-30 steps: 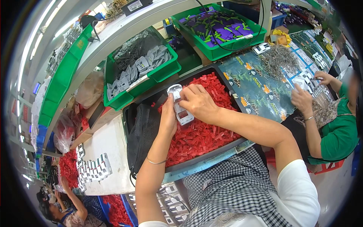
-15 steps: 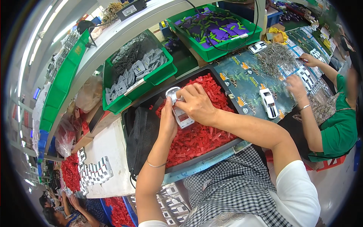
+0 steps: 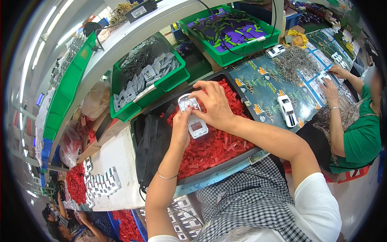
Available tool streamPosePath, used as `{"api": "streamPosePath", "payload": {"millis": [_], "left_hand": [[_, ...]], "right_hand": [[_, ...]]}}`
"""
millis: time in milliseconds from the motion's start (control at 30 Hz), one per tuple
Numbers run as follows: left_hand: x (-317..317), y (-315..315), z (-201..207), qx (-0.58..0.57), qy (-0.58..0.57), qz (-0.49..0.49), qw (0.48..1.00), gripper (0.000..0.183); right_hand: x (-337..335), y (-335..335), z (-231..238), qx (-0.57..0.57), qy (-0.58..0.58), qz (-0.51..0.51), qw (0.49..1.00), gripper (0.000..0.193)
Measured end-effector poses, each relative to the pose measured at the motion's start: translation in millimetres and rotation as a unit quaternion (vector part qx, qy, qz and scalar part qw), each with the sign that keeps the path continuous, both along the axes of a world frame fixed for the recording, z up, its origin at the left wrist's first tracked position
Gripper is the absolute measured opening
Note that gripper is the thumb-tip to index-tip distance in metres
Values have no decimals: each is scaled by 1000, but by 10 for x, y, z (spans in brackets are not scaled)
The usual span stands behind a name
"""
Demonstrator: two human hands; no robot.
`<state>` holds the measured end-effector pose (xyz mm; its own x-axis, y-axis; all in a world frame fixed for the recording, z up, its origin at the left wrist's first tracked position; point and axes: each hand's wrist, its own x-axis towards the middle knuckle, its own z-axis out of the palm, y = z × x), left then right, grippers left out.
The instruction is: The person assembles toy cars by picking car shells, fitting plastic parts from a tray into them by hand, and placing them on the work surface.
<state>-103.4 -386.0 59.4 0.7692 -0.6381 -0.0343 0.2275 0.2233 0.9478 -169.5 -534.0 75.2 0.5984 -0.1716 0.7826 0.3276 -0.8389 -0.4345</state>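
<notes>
A white toy car shell (image 3: 200, 132), hollow side up with a window opening, is held above a black tray (image 3: 189, 176) of loose red plastic pieces (image 3: 209, 155). My left hand (image 3: 180, 128) grips the shell along its left side, thumb on top. My right hand (image 3: 217, 107) closes on it from the right, thumb against the middle and forefinger at the far end, other fingers arched up. A bit of red shows inside the shell near both thumbs; the fingers partly hide it.
Green bins hold grey parts (image 3: 151, 74) and purple and green parts (image 3: 225, 32). A black mesh bag (image 3: 152, 141) lies over the tray's left side. White car shells (image 3: 102, 183) stand at left. A co-worker (image 3: 360, 133) sits at right, near metal pins (image 3: 296, 62) and a white toy car (image 3: 286, 111).
The right fingers have lifted and spread from their tight pinch at the shell's far end, uncovering more of its inside. At right, the co-worker's hands have moved over the cards on the table.
</notes>
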Motion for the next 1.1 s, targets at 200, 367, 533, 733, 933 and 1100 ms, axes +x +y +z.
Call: {"api": "streamPosePath", "payload": {"millis": [200,367,533,733,933,1100], "left_hand": [[-6,-3,-30,60,-79,38,994,26],[8,-35,-58,119,-134,53,982,25],[35,9,-140,142,-196,49,969,24],[-14,-18,-96,145,-161,43,975,24],[6,-10,-151,144,-210,61,965,24],[11,14,-109,179,-206,44,961,25]], "right_hand": [[63,-46,-122,107,136,52,984,59],[152,-162,-251,219,160,134,953,55],[158,-138,-229,240,172,154,943,46],[149,-179,-234,272,181,183,927,46],[138,-183,-184,272,193,185,924,47],[133,-197,-190,267,180,190,928,47]]}}
